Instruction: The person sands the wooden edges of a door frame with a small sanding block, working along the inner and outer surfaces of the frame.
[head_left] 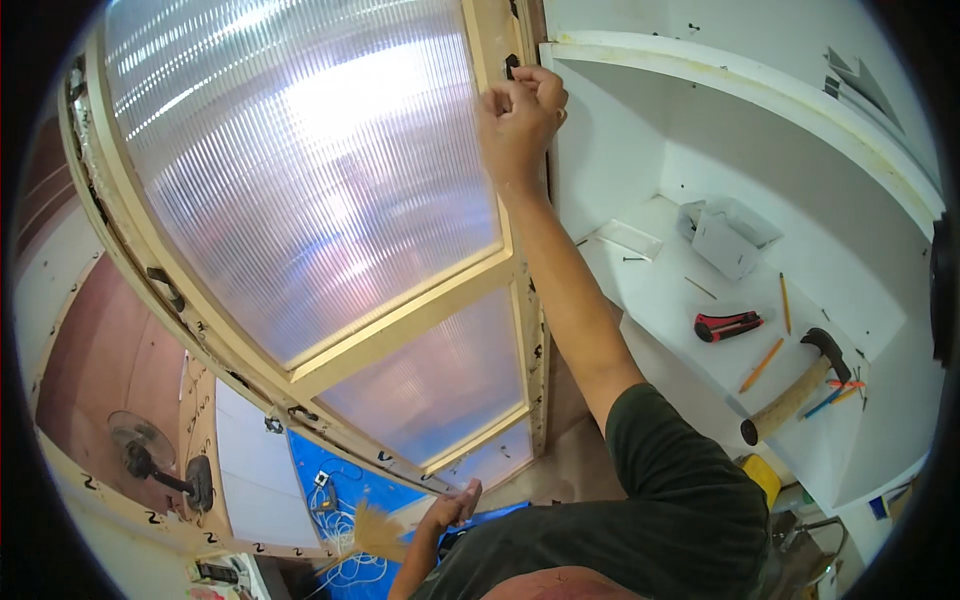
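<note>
My right hand (522, 115) is raised at the upper part of a wood-framed door (400, 365) with ribbed translucent panels. Its fingers are curled together against the right-hand stile, right beside a small black fitting (512, 65). Whatever the fingertips pinch is hidden. Low down, my left hand (455, 507) is near the door's bottom edge, fingers loosely stretched and apparently holding nothing.
A white cabinet (690, 365) at right holds a hammer (795, 395), a red-black utility knife (728, 326), pencils (762, 365) and a clear plastic container (730, 240). At lower left are a fan (150, 455), white cable (345, 530) and blue sheeting (310, 460).
</note>
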